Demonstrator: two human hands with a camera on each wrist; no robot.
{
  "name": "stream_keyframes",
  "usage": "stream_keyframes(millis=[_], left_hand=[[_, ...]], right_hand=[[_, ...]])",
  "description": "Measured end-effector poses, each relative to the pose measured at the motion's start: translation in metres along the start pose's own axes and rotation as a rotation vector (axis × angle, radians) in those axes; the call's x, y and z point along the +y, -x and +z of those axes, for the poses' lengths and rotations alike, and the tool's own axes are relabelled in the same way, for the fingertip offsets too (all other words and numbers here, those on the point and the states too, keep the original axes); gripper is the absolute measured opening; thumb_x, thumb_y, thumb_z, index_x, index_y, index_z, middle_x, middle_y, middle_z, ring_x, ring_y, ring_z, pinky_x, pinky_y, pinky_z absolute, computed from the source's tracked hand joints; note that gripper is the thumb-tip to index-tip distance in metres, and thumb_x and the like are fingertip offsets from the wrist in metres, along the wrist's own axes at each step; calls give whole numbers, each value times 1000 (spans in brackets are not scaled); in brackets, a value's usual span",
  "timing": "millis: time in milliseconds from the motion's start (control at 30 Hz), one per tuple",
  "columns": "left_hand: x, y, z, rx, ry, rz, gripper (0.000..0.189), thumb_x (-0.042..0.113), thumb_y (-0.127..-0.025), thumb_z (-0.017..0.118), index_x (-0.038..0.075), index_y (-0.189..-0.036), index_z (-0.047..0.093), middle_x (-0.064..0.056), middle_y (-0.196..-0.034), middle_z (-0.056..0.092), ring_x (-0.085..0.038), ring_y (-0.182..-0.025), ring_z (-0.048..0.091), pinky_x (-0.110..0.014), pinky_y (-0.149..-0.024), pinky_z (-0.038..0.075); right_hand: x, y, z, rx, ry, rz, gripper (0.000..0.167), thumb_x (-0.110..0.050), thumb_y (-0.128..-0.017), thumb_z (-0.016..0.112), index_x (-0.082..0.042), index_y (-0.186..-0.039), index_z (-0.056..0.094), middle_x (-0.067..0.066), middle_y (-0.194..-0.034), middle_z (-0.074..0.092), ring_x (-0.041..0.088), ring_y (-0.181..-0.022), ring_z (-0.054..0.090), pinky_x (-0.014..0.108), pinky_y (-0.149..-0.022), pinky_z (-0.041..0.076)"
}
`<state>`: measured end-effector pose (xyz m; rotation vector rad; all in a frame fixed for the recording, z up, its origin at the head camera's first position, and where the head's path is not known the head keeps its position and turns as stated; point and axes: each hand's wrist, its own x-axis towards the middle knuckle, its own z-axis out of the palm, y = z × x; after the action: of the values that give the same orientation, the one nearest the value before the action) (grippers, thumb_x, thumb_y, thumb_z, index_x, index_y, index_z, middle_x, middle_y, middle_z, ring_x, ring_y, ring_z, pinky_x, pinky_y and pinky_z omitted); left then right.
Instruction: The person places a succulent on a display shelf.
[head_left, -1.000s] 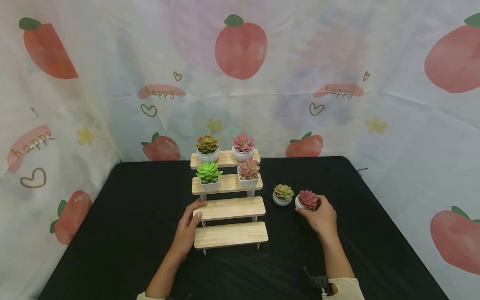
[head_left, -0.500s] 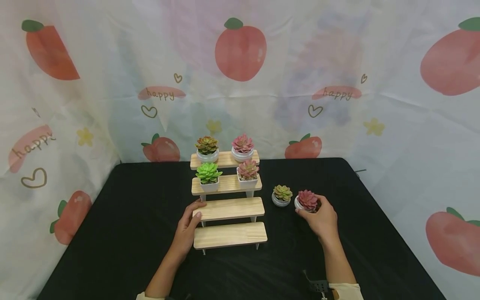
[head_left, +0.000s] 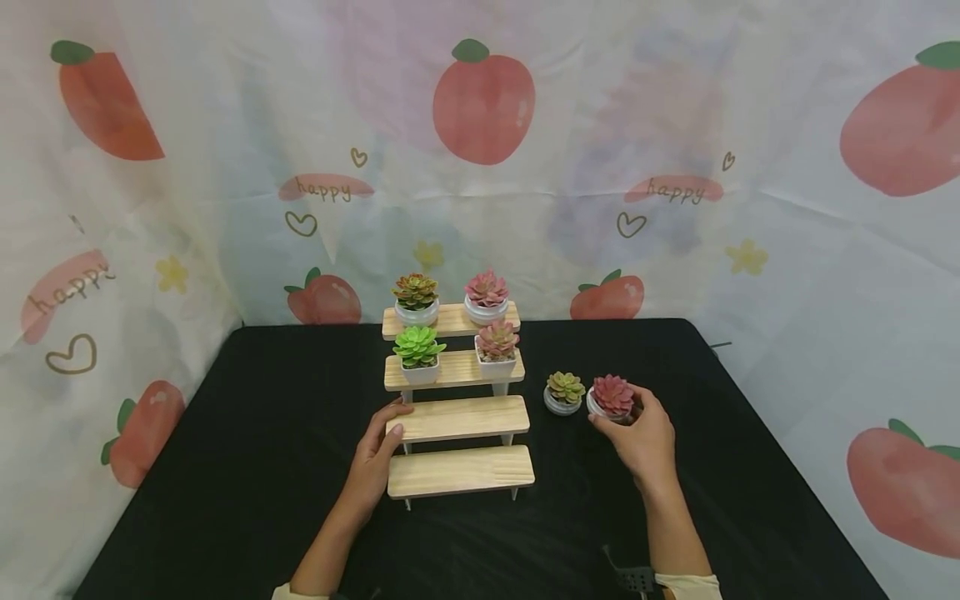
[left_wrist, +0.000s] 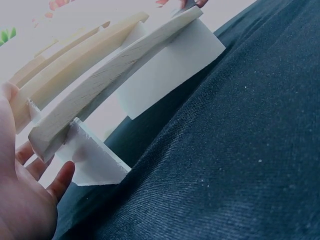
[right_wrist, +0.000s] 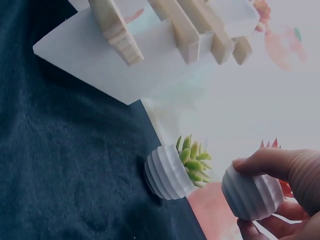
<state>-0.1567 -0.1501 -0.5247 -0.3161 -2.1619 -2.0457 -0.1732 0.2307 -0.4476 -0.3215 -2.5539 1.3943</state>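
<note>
While near stand (head_left: 459,418), red succulent (head_left: 612,395) between fingers (right_wrist: 272,161)

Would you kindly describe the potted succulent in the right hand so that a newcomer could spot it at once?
Find the four-step wooden stand on the black table. Right of it in the head view comes a yellow-green succulent, then a reddish-pink succulent in a ribbed white pot. Only this plant is held, by the right hand.

Left hand (left_wrist: 25,200), lower left, holding stand (left_wrist: 112,75) by one end. White supports (left_wrist: 172,70) beneath pale boards (left_wrist: 82,61), on dark cloth (left_wrist: 225,150). Green leaves (left_wrist: 5,36) at upper left edge.
</note>
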Motion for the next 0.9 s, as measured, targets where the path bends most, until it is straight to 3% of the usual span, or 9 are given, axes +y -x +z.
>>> stream_keyframes(millis=[900], left_hand=[[4, 0, 1, 1, -9, -13, 29, 22, -113, 46, 14, -138, 58, -15, -161, 35, -33, -153, 20, -63, -117, 17]], right_hand=[[-24, 13, 9, -3, -87, -79, 69, -10, -88, 84, 5, -144, 48, 25, -140, 52, 39, -130, 52, 53, -106, 43]])
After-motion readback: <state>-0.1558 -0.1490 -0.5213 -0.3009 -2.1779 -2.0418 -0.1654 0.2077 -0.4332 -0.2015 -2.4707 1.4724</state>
